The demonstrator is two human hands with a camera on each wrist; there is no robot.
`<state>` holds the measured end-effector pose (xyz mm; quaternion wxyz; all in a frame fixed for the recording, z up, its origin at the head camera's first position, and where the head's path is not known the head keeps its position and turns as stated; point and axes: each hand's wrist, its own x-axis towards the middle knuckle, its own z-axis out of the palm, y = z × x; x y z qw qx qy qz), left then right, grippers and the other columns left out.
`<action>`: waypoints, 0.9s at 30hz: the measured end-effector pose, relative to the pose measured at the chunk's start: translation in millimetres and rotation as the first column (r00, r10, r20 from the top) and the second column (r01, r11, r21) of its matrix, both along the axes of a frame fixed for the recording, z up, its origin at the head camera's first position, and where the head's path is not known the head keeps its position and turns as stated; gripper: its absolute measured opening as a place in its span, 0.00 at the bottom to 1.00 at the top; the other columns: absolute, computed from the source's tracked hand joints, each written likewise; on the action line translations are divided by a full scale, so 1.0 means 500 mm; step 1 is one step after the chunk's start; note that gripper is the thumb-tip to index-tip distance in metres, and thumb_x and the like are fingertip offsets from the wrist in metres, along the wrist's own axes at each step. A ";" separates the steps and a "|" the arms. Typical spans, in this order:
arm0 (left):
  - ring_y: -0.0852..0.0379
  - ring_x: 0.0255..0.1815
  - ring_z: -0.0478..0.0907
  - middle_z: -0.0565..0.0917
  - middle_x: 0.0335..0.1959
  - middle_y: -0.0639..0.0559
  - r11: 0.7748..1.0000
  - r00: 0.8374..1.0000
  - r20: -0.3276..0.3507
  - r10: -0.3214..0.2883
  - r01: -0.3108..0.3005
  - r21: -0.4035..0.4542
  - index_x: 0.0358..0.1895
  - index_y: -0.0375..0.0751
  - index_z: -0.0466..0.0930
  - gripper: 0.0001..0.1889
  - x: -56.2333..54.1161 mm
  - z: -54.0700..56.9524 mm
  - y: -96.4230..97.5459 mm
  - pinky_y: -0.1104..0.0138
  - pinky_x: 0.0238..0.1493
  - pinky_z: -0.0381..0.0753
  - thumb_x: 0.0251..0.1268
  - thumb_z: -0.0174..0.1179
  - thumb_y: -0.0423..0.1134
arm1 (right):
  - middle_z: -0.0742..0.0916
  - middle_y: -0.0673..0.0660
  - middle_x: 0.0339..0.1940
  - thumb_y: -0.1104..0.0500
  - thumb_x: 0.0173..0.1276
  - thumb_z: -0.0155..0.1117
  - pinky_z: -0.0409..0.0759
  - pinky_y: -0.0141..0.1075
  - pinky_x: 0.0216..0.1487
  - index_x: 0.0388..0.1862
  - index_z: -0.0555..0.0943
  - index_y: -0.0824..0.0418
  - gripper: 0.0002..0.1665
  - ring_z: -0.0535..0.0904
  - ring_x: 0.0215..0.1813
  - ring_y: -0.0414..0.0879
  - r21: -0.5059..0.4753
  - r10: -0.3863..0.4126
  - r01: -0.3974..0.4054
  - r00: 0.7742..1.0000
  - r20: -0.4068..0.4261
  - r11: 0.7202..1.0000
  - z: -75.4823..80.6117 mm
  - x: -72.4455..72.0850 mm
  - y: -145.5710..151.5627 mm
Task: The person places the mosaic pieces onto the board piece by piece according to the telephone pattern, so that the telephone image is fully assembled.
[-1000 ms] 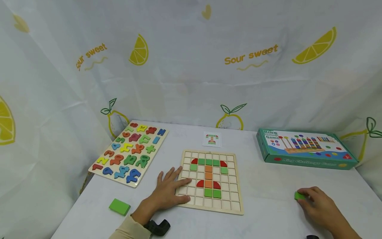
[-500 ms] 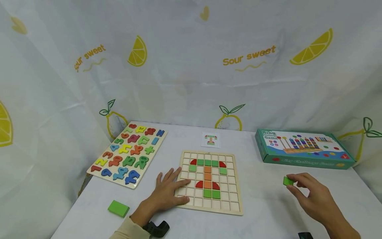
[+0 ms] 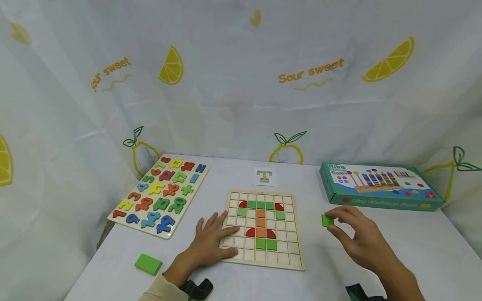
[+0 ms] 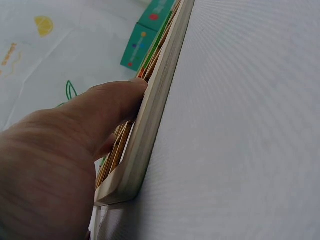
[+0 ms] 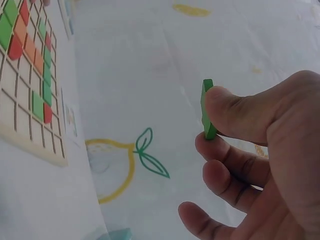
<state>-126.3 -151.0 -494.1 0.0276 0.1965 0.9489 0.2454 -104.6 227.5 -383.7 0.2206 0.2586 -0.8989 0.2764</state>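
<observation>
A wooden grid board (image 3: 281, 259) lies mid-table, with green, red and orange pieces set in some of its squares. On its left side rests my left hand (image 3: 209, 242), fingers spread; the left wrist view shows the thumb (image 4: 107, 102) over the board's edge. Between thumb and fingertips my right hand (image 3: 363, 242) pinches a green square tile (image 3: 327, 220), raised off the table to the right of the board. Seen edge-on in the right wrist view, the green tile (image 5: 206, 110) is thin. Behind the board lies a small pattern card (image 3: 264, 177).
A number puzzle board (image 3: 158, 196) with colourful raised pieces lies at the left. Near the front left is a green rectangular block (image 3: 148, 264). A green Ring Challenge Game box (image 3: 380, 186) stands at the back right. A printed white curtain (image 3: 226, 83) hangs behind the table.
My right hand has lifted the green square tile off the table and carried it left toward the board. The left hand has stayed on the board.
</observation>
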 end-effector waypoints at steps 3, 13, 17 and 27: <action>0.42 0.75 0.43 0.54 0.76 0.49 1.000 1.000 -0.007 0.001 -0.001 0.004 0.65 0.63 0.75 0.35 0.000 -0.001 0.000 0.36 0.64 0.34 0.53 0.58 0.71 | 0.80 0.44 0.43 0.74 0.49 0.75 0.74 0.23 0.41 0.44 0.81 0.58 0.24 0.76 0.41 0.40 -0.013 0.049 -0.048 0.998 0.030 0.999 0.003 -0.003 -0.027; 0.42 0.75 0.43 0.54 0.76 0.49 1.000 1.000 -0.011 0.004 -0.004 0.001 0.65 0.62 0.75 0.35 0.002 0.001 0.001 0.37 0.64 0.33 0.53 0.59 0.71 | 0.80 0.42 0.44 0.69 0.53 0.75 0.79 0.39 0.45 0.45 0.82 0.55 0.21 0.76 0.47 0.40 -0.070 0.183 -0.177 0.978 0.098 0.982 -0.020 -0.012 -0.129; 0.41 0.75 0.44 0.55 0.76 0.48 1.000 1.000 -0.024 0.001 -0.001 0.004 0.64 0.61 0.76 0.34 0.003 0.001 0.000 0.36 0.64 0.34 0.54 0.59 0.70 | 0.79 0.42 0.44 0.65 0.55 0.76 0.79 0.40 0.47 0.45 0.82 0.55 0.18 0.75 0.49 0.39 -0.093 0.222 -0.210 0.965 0.137 0.973 -0.045 -0.019 -0.173; 0.39 0.74 0.46 0.56 0.75 0.46 1.000 0.999 -0.053 -0.008 0.008 -0.007 0.64 0.61 0.76 0.34 0.001 0.001 0.001 0.34 0.63 0.36 0.54 0.58 0.70 | 0.79 0.42 0.41 0.63 0.55 0.76 0.77 0.38 0.45 0.43 0.83 0.55 0.16 0.73 0.46 0.40 -0.123 0.278 -0.262 0.951 0.137 0.957 -0.120 -0.045 -0.251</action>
